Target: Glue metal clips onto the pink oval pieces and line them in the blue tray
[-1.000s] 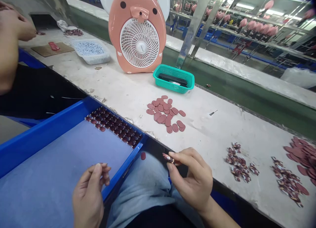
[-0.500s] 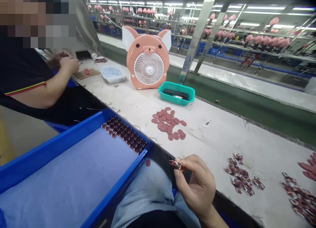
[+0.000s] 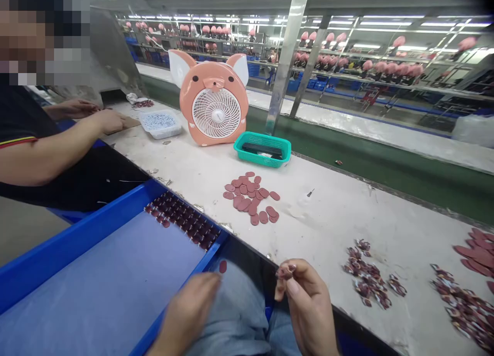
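My right hand (image 3: 309, 304) is above the bench's front edge, its thumb and fingers pinching a small dark-red piece with whitish ends (image 3: 285, 271). Its exact kind cannot be made out. My left hand (image 3: 191, 309) is smeared by motion over the tray's right edge, so its grip does not show. Just past its fingertips lies a flat red oval piece (image 3: 223, 266) on my jeans. To the left, a blue tray (image 3: 96, 258) lined with pale sheet holds rows of dark-red pieces (image 3: 183, 219) at its far end.
Red ovals (image 3: 250, 196) lie scattered mid-bench. Piles of small dark-red pieces (image 3: 370, 279) and more ovals (image 3: 478, 250) are on the right. A pig-shaped fan (image 3: 214, 101), a green basket (image 3: 262, 160) and a white tub (image 3: 160, 124) stand behind. A co-worker's arms (image 3: 77, 135) are at left.
My left hand has come into view from below, near the red oval on my leg. My right hand has turned the small piece. The camera view has shifted slightly; the co-worker's hands have moved.
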`<state>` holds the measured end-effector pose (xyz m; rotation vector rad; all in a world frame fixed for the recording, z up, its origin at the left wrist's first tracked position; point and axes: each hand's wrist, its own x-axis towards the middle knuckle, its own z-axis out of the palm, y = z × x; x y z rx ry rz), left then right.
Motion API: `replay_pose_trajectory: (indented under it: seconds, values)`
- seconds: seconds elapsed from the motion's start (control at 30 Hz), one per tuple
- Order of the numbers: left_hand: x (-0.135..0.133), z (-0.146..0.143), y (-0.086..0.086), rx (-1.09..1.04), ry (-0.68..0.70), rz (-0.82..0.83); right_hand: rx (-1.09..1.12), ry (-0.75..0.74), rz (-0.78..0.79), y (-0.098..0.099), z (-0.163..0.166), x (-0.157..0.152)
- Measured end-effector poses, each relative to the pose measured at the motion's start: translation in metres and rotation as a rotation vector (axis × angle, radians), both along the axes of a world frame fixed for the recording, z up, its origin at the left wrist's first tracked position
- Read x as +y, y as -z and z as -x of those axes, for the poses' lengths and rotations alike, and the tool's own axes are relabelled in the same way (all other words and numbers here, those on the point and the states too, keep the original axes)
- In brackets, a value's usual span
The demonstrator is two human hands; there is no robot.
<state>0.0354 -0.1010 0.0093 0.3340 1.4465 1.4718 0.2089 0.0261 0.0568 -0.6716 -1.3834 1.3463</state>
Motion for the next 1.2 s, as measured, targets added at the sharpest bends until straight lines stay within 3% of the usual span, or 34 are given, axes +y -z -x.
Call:
replay_pose_trajectory:
  seconds: [0.13, 0.27, 0.33, 0.4, 0.5, 0.6, 0.73, 0.87, 1.03, 1.2]
  values:
    - [0.043, 0.007, 0.051, 0.440, 0.121, 0.126, 0.079, -0.051, 0.244, 0.005, -0.017, -0.002]
    - [0.059, 0.017, 0.067, 0.636, 0.216, 0.246, 0.123, -0.157, 0.394, 0.007, -0.029, 0.001]
    - [0.062, 0.020, 0.059, 0.662, 0.250, 0.272, 0.139, -0.180, 0.382, 0.008, -0.030, 0.005]
    - [0.061, 0.019, 0.041, 0.648, 0.278, 0.271, 0.152, -0.177, 0.368, 0.009, -0.030, 0.009]
    - [0.056, 0.010, -0.001, 0.447, 0.312, 0.246, 0.147, -0.161, 0.363, 0.008, -0.026, 0.011]
    - [0.051, -0.001, -0.046, 0.024, 0.199, 0.214, 0.096, -0.144, 0.329, 0.004, -0.018, 0.010]
    - [0.052, -0.012, -0.082, -0.028, 0.192, 0.171, -0.009, -0.118, 0.183, -0.009, 0.000, 0.008]
    - [0.058, -0.018, -0.084, 0.119, 0.291, 0.068, 0.028, -0.055, 0.105, -0.017, 0.022, 0.008]
    - [0.059, -0.026, -0.069, 0.180, 0.270, -0.162, 0.293, -0.032, 0.250, -0.013, 0.041, 0.008]
    - [0.056, -0.033, -0.060, 0.302, 0.325, -0.408, 0.381, 0.041, 0.361, -0.011, 0.047, 0.005]
